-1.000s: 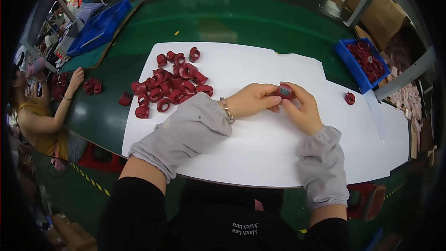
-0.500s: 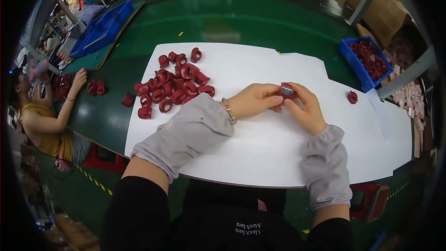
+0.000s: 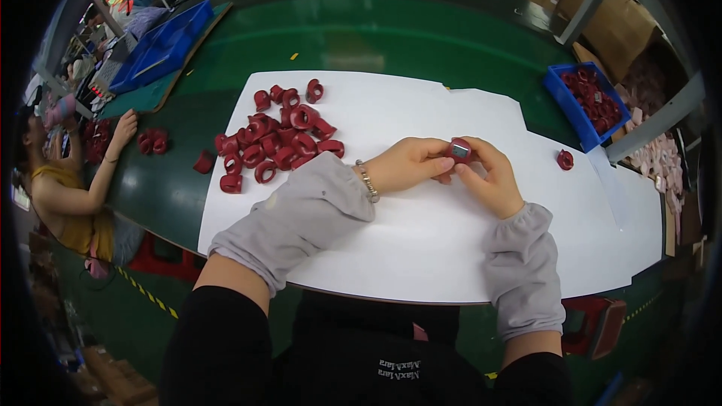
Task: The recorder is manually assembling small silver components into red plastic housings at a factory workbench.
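Note:
Above the white sheet, I hold a dark red ring with a small grey display [image 3: 459,151] between both hands. My left hand [image 3: 410,165] pinches it from the left, the thumb at its edge. My right hand [image 3: 492,179] grips its right side with thumb and bent forefinger, and the display faces up toward me. Left of my hands lies a loose pile of similar dark red rings [image 3: 280,135], some on their sides with their openings showing. One single red ring [image 3: 565,159] lies apart on the sheet, to the right of my right hand.
White sheets [image 3: 406,248] cover the green table [image 3: 421,37]. A blue bin [image 3: 558,94] full of red rings stands at the far right, near pink pieces [image 3: 653,156]. At the left, a co-worker [image 3: 83,192] sits by more red rings [image 3: 153,141] and a blue tray [image 3: 169,45].
The whole view has shifted slightly. Both hands keep the same hold on the ring, its display still facing up; the pile and the single ring lie as before.

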A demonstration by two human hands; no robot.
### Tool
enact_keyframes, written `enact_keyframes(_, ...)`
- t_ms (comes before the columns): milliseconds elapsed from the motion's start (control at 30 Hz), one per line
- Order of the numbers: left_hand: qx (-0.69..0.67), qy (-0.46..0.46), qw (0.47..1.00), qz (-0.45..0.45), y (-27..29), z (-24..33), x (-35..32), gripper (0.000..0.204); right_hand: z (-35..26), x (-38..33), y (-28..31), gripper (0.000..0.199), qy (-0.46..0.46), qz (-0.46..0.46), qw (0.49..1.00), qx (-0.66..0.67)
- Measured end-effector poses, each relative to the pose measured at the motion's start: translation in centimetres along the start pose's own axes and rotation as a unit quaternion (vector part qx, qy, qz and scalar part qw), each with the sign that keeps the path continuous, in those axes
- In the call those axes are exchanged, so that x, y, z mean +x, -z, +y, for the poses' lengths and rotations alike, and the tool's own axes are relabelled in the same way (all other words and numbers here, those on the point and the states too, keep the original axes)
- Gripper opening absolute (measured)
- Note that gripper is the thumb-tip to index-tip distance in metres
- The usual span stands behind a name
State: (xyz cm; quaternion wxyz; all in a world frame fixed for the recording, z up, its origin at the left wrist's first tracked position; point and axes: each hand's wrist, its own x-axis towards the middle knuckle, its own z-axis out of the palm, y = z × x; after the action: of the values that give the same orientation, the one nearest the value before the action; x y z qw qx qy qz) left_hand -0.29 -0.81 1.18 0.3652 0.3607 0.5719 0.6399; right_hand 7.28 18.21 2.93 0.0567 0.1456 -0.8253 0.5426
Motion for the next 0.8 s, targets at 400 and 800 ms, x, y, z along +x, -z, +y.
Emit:
enact_keyframes(400, -0.048, 0.004, 0.996, 0.076, 0.2, 0.3, -0.5, 0.028, -0.3, 0.7, 0.5, 0.033, -0.12, 0.04, 0.98, 0.153)
enact_keyframes(800, 0.08, 0.01, 0.987, 0.142, -0.4, 0.6, -0.7, 0.02, 3.2, 1.9, 1.6, 0.033, -0.093, 0.213, 0.969, 0.089)
